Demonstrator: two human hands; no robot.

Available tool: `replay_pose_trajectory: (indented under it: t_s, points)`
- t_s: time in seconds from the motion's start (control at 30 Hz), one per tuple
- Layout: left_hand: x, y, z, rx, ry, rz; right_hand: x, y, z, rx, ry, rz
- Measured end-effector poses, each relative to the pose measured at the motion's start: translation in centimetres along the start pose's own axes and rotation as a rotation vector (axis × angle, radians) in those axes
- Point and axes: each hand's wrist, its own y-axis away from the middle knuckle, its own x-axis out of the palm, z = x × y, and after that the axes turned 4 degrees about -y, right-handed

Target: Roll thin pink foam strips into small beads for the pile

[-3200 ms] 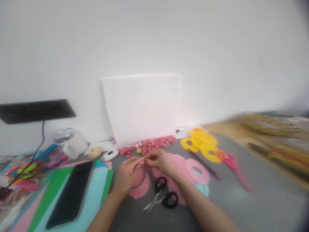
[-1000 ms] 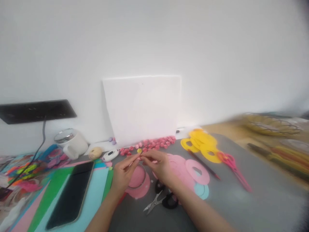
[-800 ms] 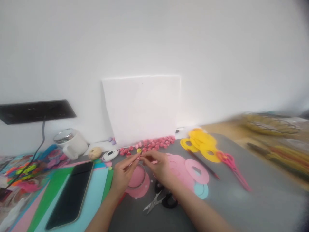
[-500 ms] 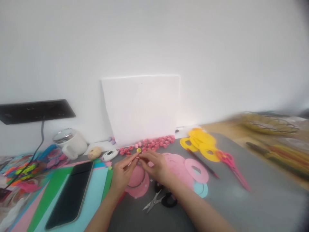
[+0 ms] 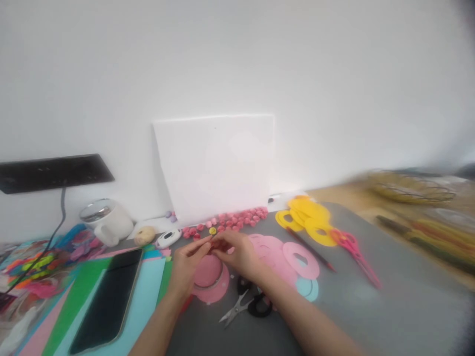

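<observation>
The left hand (image 5: 187,271) and right hand (image 5: 237,254) pinch a tiny piece (image 5: 211,248) above the pink disc (image 5: 208,278), black scissors (image 5: 247,304) just beside, with open grey surface (image 5: 371,316) rightward.

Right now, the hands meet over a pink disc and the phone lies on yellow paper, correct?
No: the head view shows the phone lying on light blue paper, not yellow. The left hand and right hand do meet over the pink disc.
</observation>
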Motion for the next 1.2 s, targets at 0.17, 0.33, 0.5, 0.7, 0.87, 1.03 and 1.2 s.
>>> replay_pose_trajectory:
  t_s: [0.17,0.33,0.5,0.7,0.87,1.03,1.2]
  points:
    - [0.1,0.2,-0.4,-0.018,0.012,0.128,0.1,0.1,-0.4,-0.033,0.079,-0.036]
    - [-0.1,0.2,-0.6,-0.024,0.044,0.173,-0.1,-0.2,0.4,0.035,0.03,-0.057]
    - [-0.1,0.0,-0.6,-0.029,0.096,0.136,-0.5,-0.4,1.1,0.1,0.017,-0.059]
    - [-0.2,-0.1,-0.3,-0.03,0.012,0.046,-0.5,-0.3,1.2,0.076,-0.021,-0.043]
    - [-0.3,0.1,-0.5,0.027,-0.09,0.029,-0.3,-0.4,1.2,0.119,-0.028,-0.079]
    - [-0.1,0.5,-1.3,0.091,-0.187,0.091,-0.4,-0.5,1.2,0.146,0.075,-0.07]
    - [-0.1,0.4,-1.3,0.077,-0.194,0.086,-0.4,-0.7,1.5,0.241,-0.02,-0.067]
